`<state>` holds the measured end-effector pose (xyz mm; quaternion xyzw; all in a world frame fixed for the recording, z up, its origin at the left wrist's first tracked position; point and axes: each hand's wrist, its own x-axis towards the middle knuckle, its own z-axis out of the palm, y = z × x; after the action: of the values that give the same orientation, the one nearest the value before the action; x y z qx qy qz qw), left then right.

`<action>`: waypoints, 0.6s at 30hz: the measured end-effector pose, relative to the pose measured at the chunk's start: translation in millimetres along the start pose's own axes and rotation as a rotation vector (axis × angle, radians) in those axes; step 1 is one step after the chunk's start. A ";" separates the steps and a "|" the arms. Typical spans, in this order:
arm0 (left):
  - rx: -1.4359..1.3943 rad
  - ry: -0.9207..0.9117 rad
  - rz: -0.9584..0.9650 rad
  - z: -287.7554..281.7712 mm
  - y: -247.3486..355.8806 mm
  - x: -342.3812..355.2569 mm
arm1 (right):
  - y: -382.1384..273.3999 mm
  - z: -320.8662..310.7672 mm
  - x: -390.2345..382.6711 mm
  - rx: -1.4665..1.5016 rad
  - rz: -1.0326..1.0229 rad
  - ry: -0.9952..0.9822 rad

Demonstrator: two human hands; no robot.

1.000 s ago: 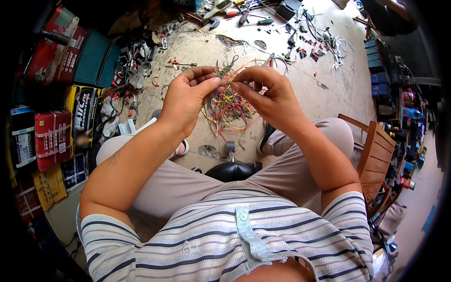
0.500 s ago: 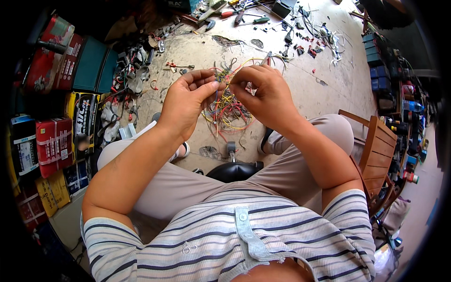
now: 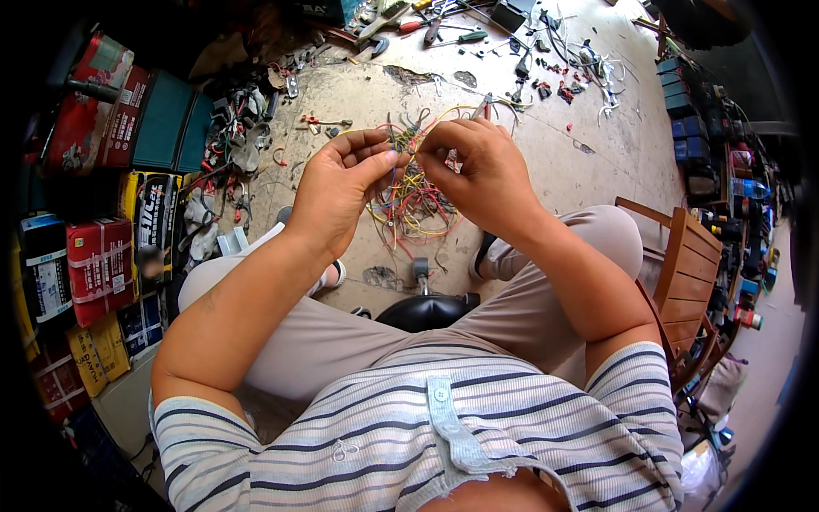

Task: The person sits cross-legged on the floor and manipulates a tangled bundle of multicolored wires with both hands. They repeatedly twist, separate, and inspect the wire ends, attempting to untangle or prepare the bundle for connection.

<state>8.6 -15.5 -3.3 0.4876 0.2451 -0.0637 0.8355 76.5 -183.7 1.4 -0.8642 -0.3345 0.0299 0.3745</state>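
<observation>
My left hand [image 3: 339, 183] is raised over the floor, thumb and fingertips pinched on a thin wire. Close to it on the right, my right hand [image 3: 478, 171] is curled, its fingertips pinched on a wire too. A small gap separates the two sets of fingertips. Below them lies a tangled heap of thin wires [image 3: 418, 207], yellow, red, grey and blue, partly hidden by both hands. Just beyond my right knuckles shows a pointed metal tool with red on it [image 3: 487, 104]; whether that hand touches it I cannot tell.
Screwdrivers [image 3: 472, 37] and other tools lie on the floor ahead, with cut wire scraps [image 3: 607, 77] to their right. Stacked boxes [image 3: 101, 269] and a pile of metal parts [image 3: 243, 136] line the left. A wooden chair [image 3: 687, 264] stands by my right knee; loaded shelves run behind it.
Both hands keep nearly the same pose, still pinched close together over the wires. The whole view has shifted only very slightly.
</observation>
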 end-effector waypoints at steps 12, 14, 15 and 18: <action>0.013 -0.015 -0.016 -3.5 -5.2 4.0 | -3.9 -0.5 -1.2 -0.089 0.000 -0.008; 0.012 -0.018 -0.012 -3.5 -5.2 4.0 | -3.4 0.0 -1.1 -0.098 -0.001 -0.011; 0.012 -0.021 -0.011 -3.6 -5.5 3.9 | -3.2 0.3 -1.3 -0.102 -0.001 -0.013; 0.005 -0.023 -0.017 -3.7 -5.9 3.7 | -4.3 0.3 -1.4 -0.110 0.011 -0.021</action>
<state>8.5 -14.9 -11.1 0.4867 0.2396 -0.0768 0.8366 72.9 -182.3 3.8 -0.8850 -0.3346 0.0227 0.3230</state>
